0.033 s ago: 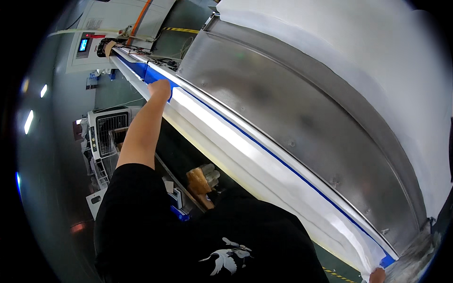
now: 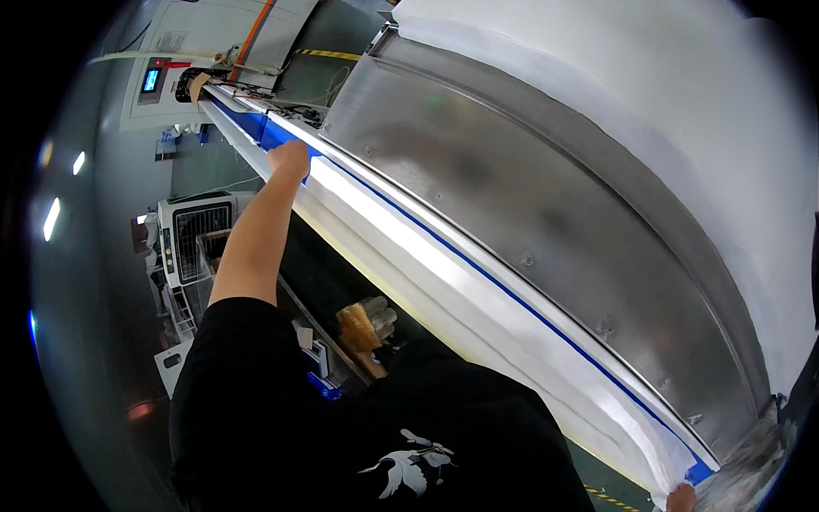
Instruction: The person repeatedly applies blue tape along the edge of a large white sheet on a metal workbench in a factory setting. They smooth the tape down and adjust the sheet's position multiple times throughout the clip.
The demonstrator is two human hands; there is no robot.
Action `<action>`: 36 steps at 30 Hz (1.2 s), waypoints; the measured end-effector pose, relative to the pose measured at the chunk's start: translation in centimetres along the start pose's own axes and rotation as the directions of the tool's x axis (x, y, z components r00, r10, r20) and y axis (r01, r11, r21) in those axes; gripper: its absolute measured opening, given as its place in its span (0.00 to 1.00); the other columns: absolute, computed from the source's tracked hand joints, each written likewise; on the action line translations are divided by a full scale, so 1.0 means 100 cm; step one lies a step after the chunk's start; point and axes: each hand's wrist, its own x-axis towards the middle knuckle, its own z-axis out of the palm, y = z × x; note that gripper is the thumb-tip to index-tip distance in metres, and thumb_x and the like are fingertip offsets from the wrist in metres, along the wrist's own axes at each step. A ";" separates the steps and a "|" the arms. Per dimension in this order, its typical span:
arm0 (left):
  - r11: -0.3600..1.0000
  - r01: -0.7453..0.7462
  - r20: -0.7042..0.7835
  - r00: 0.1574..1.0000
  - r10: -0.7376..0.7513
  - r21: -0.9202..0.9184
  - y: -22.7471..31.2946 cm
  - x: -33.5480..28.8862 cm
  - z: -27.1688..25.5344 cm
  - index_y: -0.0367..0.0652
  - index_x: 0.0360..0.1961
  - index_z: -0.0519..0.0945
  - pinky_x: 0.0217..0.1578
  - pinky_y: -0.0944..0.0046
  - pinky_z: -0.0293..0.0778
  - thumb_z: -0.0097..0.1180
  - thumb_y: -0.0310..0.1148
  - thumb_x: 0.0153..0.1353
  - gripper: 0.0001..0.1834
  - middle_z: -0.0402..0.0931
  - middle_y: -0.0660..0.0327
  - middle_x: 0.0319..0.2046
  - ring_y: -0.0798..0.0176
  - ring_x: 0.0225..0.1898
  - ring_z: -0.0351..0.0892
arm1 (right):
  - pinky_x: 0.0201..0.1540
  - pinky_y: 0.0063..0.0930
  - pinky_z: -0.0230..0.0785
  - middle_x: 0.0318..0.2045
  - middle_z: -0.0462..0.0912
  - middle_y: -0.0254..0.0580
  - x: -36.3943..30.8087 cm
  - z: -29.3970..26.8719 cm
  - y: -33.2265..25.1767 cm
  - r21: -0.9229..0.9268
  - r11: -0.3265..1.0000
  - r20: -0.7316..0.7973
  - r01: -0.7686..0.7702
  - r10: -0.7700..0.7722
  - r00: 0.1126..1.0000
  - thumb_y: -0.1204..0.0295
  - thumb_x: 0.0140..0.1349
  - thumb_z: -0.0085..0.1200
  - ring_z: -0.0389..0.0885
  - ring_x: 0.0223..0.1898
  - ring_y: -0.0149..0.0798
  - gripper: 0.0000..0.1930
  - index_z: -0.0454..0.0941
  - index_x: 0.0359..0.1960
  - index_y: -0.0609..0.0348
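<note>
Head view: white sheet (image 2: 486, 303) stretched lengthwise, diagonally, between hands; upper-left end gripped by left hand (image 2: 290, 160), lower-right end touched by right hand (image 2: 682, 497), grip can't be told.

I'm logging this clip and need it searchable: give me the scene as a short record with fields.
Left hand: at upper-left end of sheet, fingertips hidden
Right hand: at lower-right end, cut off by picture edge
Sheet: white, long, diagonal
Beyond sheet: metal panel
Upper left: lit screen
</note>
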 end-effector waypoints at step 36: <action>0.576 -0.681 -0.746 0.643 0.175 -0.452 0.147 0.003 -0.061 0.42 0.52 0.72 0.56 0.51 0.63 0.52 0.36 0.59 0.20 0.68 0.53 0.55 0.49 0.56 0.67 | 0.36 0.44 0.70 0.27 0.80 0.51 0.106 -0.561 -0.240 0.551 0.795 -0.680 0.254 0.252 0.688 0.65 0.57 0.50 0.79 0.33 0.53 0.10 0.78 0.32 0.57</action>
